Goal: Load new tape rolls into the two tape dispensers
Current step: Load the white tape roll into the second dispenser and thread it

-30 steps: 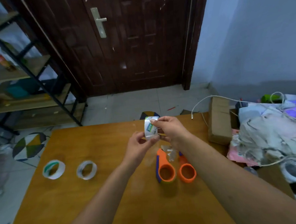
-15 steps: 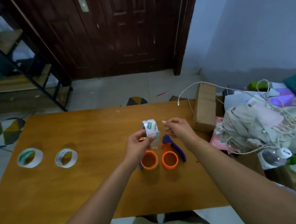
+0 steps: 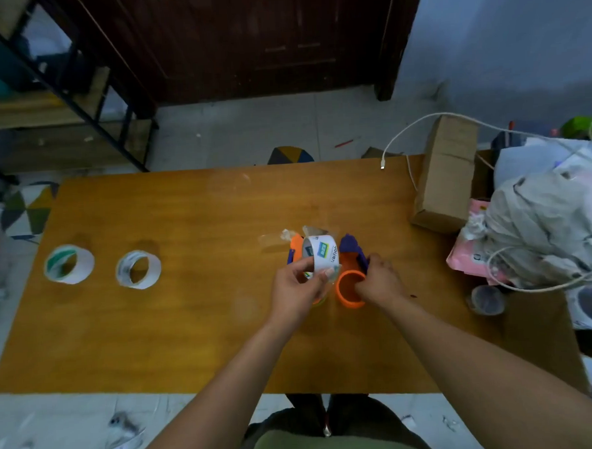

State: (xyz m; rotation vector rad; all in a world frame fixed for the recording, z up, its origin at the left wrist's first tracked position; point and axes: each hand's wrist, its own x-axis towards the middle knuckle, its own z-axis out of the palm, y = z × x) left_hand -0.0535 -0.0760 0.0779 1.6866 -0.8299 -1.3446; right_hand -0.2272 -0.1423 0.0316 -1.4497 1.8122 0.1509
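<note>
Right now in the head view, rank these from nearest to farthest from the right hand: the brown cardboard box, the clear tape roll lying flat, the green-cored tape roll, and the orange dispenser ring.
1. Orange dispenser ring, touching the right hand.
2. Brown cardboard box, at the table's back right.
3. Clear tape roll, left of centre.
4. Green-cored tape roll, far left.

Smooth wooden table [image 3: 196, 318], plastic dispenser [image 3: 351, 290]
</note>
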